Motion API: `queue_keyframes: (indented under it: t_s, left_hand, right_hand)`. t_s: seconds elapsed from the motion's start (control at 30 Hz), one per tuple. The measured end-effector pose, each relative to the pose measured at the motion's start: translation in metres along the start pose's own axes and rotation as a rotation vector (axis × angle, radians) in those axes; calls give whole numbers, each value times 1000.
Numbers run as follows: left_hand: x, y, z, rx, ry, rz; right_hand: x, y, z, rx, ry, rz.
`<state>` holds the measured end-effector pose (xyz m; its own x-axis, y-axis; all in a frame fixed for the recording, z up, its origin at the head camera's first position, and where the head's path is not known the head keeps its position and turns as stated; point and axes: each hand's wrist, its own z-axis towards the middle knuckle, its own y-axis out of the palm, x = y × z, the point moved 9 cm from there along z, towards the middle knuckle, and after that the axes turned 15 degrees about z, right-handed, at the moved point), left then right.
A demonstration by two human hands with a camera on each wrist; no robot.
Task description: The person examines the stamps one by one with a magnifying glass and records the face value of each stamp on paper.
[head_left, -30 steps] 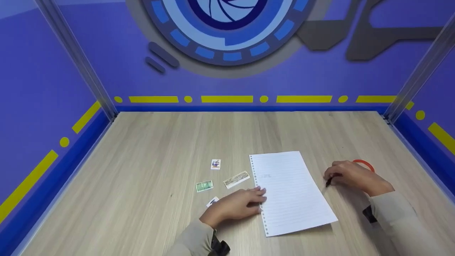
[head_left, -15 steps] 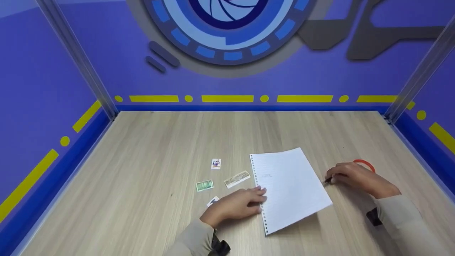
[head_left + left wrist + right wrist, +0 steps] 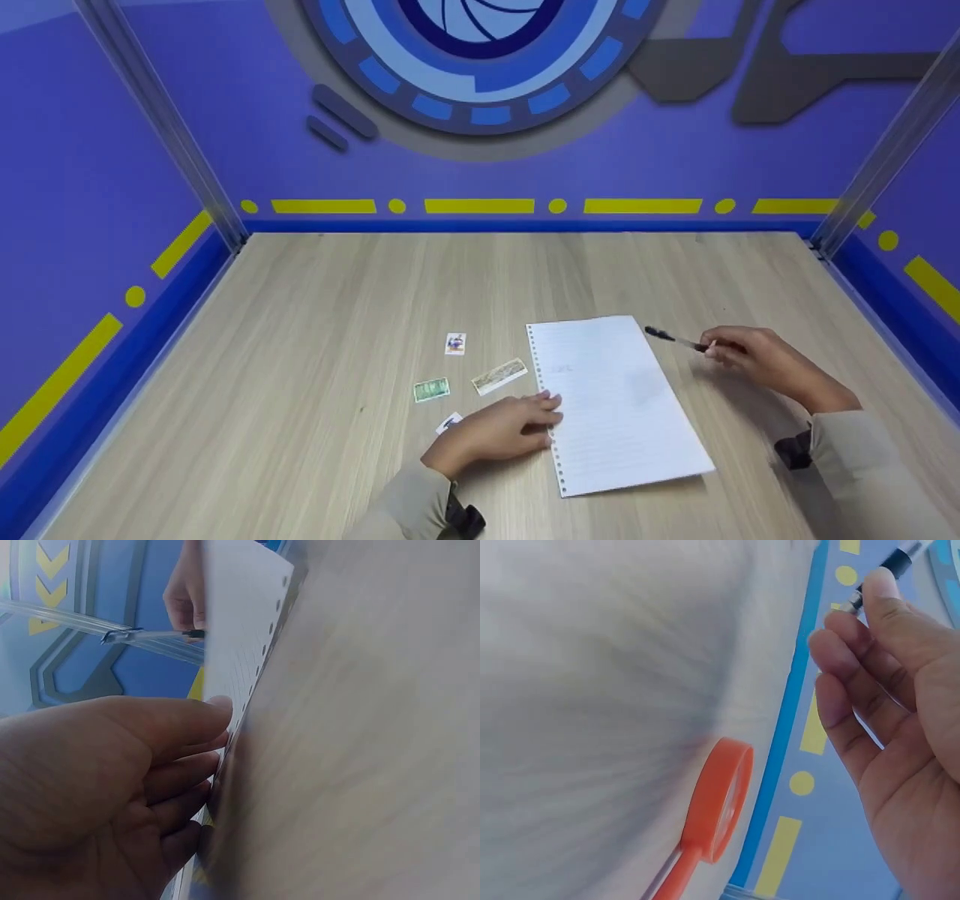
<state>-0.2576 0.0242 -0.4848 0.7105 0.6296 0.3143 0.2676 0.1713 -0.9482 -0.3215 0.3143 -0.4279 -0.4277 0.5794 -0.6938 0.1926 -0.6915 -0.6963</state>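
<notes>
A sheet of lined loose-leaf paper (image 3: 615, 405) lies on the table, punched holes along its left side. My left hand (image 3: 502, 431) rests its fingertips on that punched edge, fingers loosely bent. Right of the paper, my right hand (image 3: 757, 360) pinches a pen (image 3: 681, 342) between thumb and fingers near its black grip. The pen's black far end points back and left, toward the paper's upper right. In the left wrist view the pen (image 3: 154, 635) shows beyond the sheet. An orange-rimmed magnifying glass (image 3: 703, 799) lies beneath the right hand in the right wrist view.
Several small stamps lie left of the paper: a colourful one (image 3: 455, 344), a green one (image 3: 431, 389), a long brownish one (image 3: 499, 376) and a white one (image 3: 448, 423) partly under the left wrist. Blue panels (image 3: 480, 180) wall the table's back and sides.
The paper's lower right corner rose, then came back down. My right hand has shifted slightly, and the pen has swung from pointing toward the front left to the back left. My left hand stays put.
</notes>
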Motion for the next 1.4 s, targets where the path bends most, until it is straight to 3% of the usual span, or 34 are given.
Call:
queue_keyframes:
  t_s: [0.27,0.5,0.7,0.83,1.1,1.4]
  left_hand:
    - [1,0,0,7,5,2]
    - [2,-1,0,1,2,12]
    - [4,0,0,-10,11,44]
    - [5,0,-1,-14,17,65]
    - [5,0,-1,-13,20,42]
    - [6,0,-1,-11,26,54]
  right_hand:
    - [-3,6,6,44,97,82]
    - [-20,10,14,113,53,216]
    - [-28,25,21,111,76,284]
    - [-35,37,28,110,68,391]
    - [-50,56,39,123,45,502]
    - [-51,77,51,177,133,612]
